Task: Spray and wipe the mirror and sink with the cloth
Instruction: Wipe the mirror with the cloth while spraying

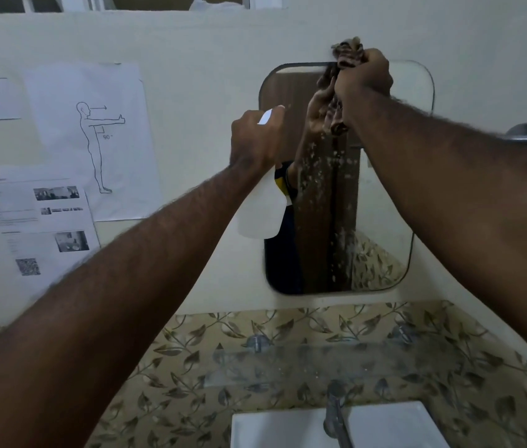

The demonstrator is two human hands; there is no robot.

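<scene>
Your right hand (364, 77) grips the bunched cloth (346, 51) at the mirror (385, 189) top edge; your left hand (255, 140) holds the spray bottle (260, 215) near the mirror's left side. Wipe downward through the droplets, pressing flat, overlapping strokes.

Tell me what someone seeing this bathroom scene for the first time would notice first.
Two bare arms reach up toward the wall mirror: the right hand presses a bunched patterned cloth at its top edge, while the left hand holds a white spray bottle just left of it. White droplets speckle the glass below the cloth. Lower down sit the faucet and white sink.
</scene>
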